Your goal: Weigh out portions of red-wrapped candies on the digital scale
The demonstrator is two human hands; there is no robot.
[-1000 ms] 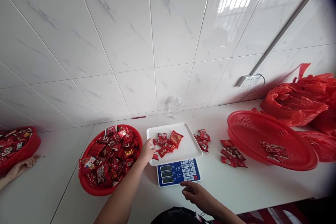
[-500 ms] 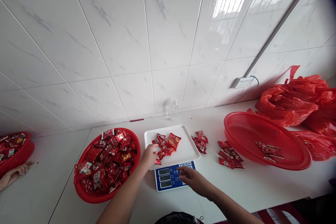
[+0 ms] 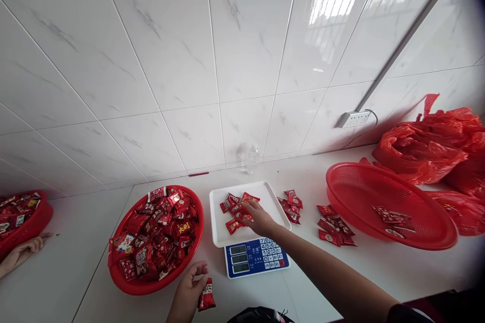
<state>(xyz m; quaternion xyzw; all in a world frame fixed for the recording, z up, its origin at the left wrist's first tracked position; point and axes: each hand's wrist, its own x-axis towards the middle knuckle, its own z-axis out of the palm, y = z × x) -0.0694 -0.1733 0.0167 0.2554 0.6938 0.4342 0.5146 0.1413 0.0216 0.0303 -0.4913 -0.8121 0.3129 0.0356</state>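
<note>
My right hand [image 3: 259, 219] reaches over the white tray [image 3: 273, 201] of a blue-faced scale [image 3: 256, 257] and rests, fingers curled, on the pile of red candy packets [image 3: 238, 207] there. My left hand [image 3: 189, 290] hovers low near the counter's front edge, fingers loosely curled beside a single red packet [image 3: 206, 294] that it touches or pinches. Just left of the scale sits a red basket [image 3: 125, 278] heaped with red wrapped candies.
Loose packets [image 3: 291, 204] and another small pile [image 3: 335, 227] lie right of the scale. A large red mesh basket [image 3: 352, 184] holds a few packets. Red plastic bags [image 3: 428, 146] sit at far right. Another person's hand [image 3: 22, 251] rests by a red basket [image 3: 26, 227] at far left.
My left hand drew back from the scale tray to the counter's front edge with one packet. My right hand moved from the keypad up onto the candies on the tray.
</note>
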